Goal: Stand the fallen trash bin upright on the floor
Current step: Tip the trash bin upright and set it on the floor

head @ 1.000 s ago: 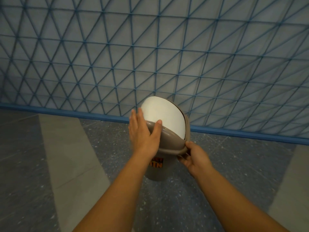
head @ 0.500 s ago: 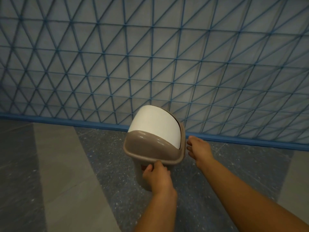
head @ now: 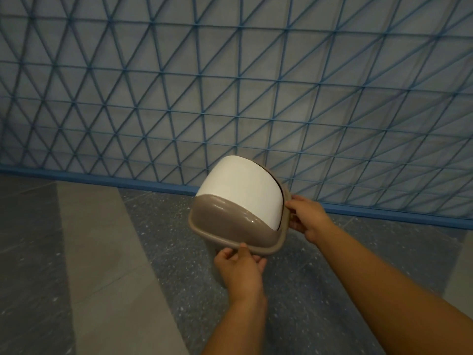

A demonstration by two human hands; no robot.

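Between both hands, the bin (head: pixel 238 216) is tilting. The left hand (head: pixel 239 269) is pinching its near rim while the right hand (head: pixel 305 217) is gripping the far side; lowering evenly should seat it flat.

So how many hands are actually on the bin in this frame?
2. The left hand grips the near edge of the trash bin lid rim from below; the right hand holds the rim's right side, near the white swing flap. Fingertips under the rim are hidden.
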